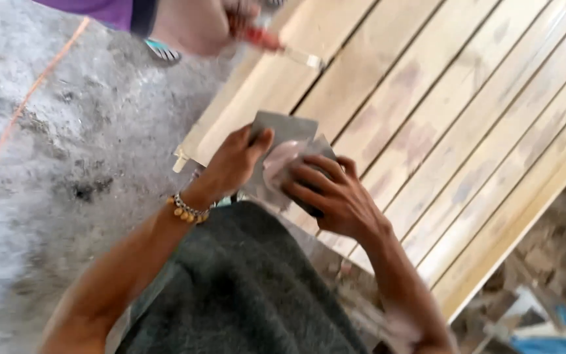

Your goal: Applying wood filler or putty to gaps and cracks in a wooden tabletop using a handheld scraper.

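- View from above, looking down at a person's two bare hands over a slatted panel of pale wood (pixel 466 131) that lies flat and low above a grey concrete floor (pixel 67 151).
- The left hand (pixel 234 164), with a beaded bracelet (pixel 188 211) at the wrist, pinches the near edge of a flat grey metal scraper blade (pixel 289 128) — thumb on top, its grip clamped on the blade.
- The right hand (pixel 332 196) is curled shut around a second dark blade, which seems to be pressed against the first; a pinkish smear of putty (pixel 280 164) sits between them, as if being gathered on the edge.
- Both blades hover just above the panel's near corner.
- At the top edge, another person's hand (pixel 198 23) grips a red-handled tool (pixel 263 39) — its tip touches the panel.
- Dark grey cloth (pixel 244 288) covers the wearer's lap.
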